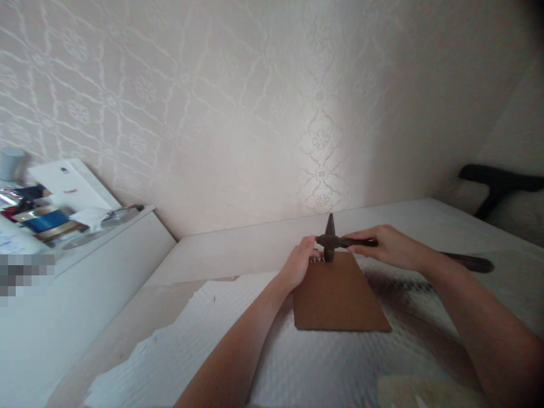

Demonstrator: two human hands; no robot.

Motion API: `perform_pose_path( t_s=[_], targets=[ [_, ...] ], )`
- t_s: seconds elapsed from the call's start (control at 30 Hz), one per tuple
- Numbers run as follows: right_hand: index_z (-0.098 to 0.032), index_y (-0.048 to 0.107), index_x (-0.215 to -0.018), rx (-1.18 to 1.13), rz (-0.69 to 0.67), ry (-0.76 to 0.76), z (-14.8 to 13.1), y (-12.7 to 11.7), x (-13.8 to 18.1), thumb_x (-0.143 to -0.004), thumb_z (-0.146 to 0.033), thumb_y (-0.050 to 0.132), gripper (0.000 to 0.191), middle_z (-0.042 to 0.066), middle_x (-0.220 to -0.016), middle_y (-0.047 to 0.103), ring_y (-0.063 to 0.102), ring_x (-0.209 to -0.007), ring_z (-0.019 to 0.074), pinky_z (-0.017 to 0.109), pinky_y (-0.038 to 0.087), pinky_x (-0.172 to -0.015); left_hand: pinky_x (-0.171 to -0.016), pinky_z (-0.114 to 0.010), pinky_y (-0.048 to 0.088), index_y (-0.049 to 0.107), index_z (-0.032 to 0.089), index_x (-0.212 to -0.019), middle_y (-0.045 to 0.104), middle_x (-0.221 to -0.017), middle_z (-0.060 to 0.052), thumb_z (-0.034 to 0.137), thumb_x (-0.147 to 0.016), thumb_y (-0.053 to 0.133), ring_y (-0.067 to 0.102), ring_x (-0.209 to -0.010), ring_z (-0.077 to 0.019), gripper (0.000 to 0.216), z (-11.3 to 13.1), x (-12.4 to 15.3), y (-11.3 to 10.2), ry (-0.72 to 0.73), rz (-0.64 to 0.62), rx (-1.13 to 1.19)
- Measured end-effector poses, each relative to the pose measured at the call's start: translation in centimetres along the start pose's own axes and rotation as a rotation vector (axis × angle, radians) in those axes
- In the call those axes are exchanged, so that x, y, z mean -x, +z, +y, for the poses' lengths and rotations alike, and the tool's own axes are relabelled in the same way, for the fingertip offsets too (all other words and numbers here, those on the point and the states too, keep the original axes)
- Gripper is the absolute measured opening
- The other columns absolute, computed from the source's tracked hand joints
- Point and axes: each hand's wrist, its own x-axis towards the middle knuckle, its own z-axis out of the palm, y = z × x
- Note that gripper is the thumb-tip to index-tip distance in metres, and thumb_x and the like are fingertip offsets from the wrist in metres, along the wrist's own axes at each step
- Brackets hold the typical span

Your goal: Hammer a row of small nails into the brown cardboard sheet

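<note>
A brown board (340, 297) lies on a white table (263, 249) near the wall. My right hand (393, 246) is closed round the neck of a dark hammer (330, 241), whose handle runs back past my wrist to the right. The hammer's head rests upright at the board's far edge. My left hand (300, 263) sits at the board's far left corner, fingers curled beside the hammer head, next to several small metal bits that look like nails (317, 259). Whether the fingers pinch one is hidden.
A textured white sheet (297, 362) covers the table's near part. At left stands a white cabinet (85, 272) cluttered with bottles, cloth and papers. A dark chair arm (497, 181) shows at the right edge. A patterned wall rises behind.
</note>
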Motion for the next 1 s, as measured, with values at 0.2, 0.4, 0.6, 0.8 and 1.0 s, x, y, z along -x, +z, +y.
perform_pose_path(
  t_s=[0.2, 0.4, 0.6, 0.8, 1.0],
  targets=[
    [-0.026, 0.066, -0.111, 0.015, 0.024, 0.012, 0.33, -0.07, 0.02, -0.08, -0.048, 0.051, 0.041, 0.001, -0.102, 0.07, 0.064, -0.083, 0.0235, 0.034, 0.049, -0.073, -0.099, -0.036, 0.03, 0.051, 0.017, -0.114, 0.068, -0.086, -0.006, 0.06, -0.087, 0.024, 0.058, -0.099, -0.021, 0.058, -0.14, -0.1, -0.1, -0.001, 0.011, -0.003],
    [-0.026, 0.065, -0.111, 0.035, 0.023, 0.023, 0.15, -0.14, 0.0, -0.08, -0.048, 0.05, 0.041, 0.0, -0.1, 0.07, 0.064, -0.082, 0.0231, 0.034, 0.049, -0.073, -0.1, -0.036, 0.029, 0.051, 0.017, -0.115, 0.068, -0.086, -0.006, 0.06, -0.087, 0.023, 0.057, -0.101, -0.0215, 0.059, -0.31, -0.18, -0.08, 0.015, 0.011, 0.001],
    [-0.029, 0.064, -0.112, 0.039, 0.064, 0.02, 0.1, -0.26, 0.03, -0.079, -0.048, 0.052, 0.04, 0.0, -0.107, 0.068, 0.064, -0.09, 0.0244, 0.035, 0.049, -0.079, -0.099, -0.037, 0.03, 0.05, 0.017, -0.116, 0.069, -0.086, -0.007, 0.061, -0.087, 0.023, 0.057, -0.099, -0.0213, 0.059, -0.05, -0.06, -0.05, 0.006, 0.0, 0.013],
    [-0.029, 0.064, -0.113, 0.072, 0.054, 0.024, 0.02, -0.31, 0.13, -0.081, -0.049, 0.05, 0.04, 0.0, -0.107, 0.068, 0.064, -0.089, 0.0246, 0.035, 0.049, -0.078, -0.099, -0.036, 0.03, 0.052, 0.017, -0.114, 0.068, -0.087, -0.006, 0.06, -0.087, 0.024, 0.058, -0.099, -0.0213, 0.058, 0.03, -0.09, -0.07, -0.001, -0.01, 0.021],
    [-0.031, 0.064, -0.113, 0.075, 0.046, 0.007, 0.02, -0.24, 0.07, -0.081, -0.047, 0.051, 0.038, -0.001, -0.107, 0.068, 0.064, -0.091, 0.0249, 0.035, 0.049, -0.08, -0.099, -0.035, 0.031, 0.054, 0.017, -0.111, 0.068, -0.085, -0.006, 0.059, -0.087, 0.024, 0.059, -0.096, -0.0208, 0.057, -0.02, -0.13, -0.06, 0.016, -0.003, 0.02]
  ],
)
